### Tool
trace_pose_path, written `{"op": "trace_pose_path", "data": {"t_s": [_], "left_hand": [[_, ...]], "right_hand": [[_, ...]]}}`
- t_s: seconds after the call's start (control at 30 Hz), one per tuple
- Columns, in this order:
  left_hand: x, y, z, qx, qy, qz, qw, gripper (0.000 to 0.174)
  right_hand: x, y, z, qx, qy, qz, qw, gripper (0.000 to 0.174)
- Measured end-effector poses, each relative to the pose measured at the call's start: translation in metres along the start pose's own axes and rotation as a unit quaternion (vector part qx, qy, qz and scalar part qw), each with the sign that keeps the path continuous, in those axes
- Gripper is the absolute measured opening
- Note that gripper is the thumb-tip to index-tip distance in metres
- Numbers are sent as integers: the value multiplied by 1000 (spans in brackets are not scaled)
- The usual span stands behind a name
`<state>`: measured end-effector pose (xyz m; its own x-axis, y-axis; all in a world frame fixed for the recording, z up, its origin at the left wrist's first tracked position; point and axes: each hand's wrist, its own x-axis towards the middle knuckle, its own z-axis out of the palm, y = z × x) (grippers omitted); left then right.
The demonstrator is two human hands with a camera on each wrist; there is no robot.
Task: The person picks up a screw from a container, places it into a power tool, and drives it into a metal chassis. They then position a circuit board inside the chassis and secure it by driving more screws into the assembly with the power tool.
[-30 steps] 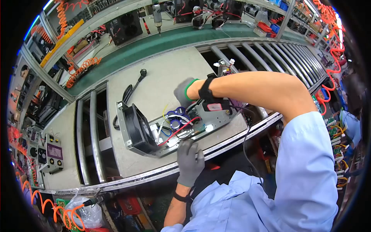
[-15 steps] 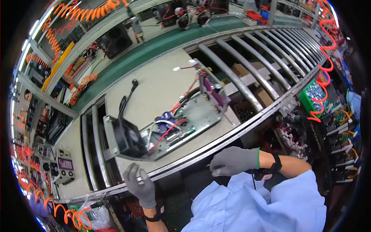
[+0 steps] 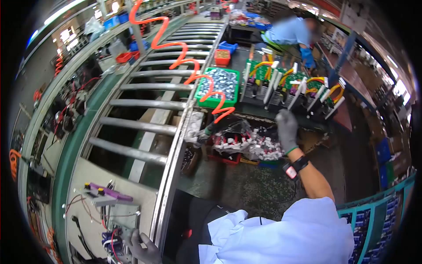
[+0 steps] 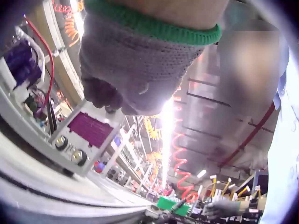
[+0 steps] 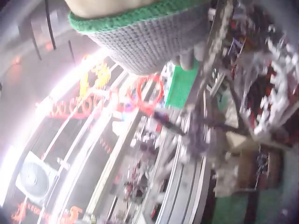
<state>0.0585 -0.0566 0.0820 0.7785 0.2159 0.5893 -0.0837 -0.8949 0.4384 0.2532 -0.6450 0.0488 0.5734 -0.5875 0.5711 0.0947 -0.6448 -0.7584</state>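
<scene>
The open metal unit (image 3: 130, 220) lies on the pale board (image 3: 90, 172) at lower left, partly assembled: its purple panel (image 3: 118, 194) and blue capacitors (image 3: 107, 239) are in place, while exposed insides and trailing wires (image 3: 80, 199) suggest that wiring and covering remain. The hands are apart: the left hand (image 3: 146, 251), fingers loosely spread, is beside the unit; the right hand (image 3: 287, 131) is near the circuit boards (image 3: 263, 71), its grip unclear.
</scene>
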Motion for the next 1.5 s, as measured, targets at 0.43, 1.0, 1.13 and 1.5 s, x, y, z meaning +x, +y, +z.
{"op": "trace_pose_path", "data": {"t_s": [0.43,1.0,1.13,1.5], "left_hand": [[18,35,28,16,11,89,996,14],[8,23,31,-185,-60,-4,981,12],[15,27,34,-240,-64,-15,969,12],[15,221,43,-548,-366,-78,748,60]], "right_hand": [[228,144,-252,-238,92,33,966,56],[265,137,-293,-152,402,204,880,79],[224,35,-319,-50,406,135,903,66],[28,-155,-286,481,4,-92,872,21]]}}
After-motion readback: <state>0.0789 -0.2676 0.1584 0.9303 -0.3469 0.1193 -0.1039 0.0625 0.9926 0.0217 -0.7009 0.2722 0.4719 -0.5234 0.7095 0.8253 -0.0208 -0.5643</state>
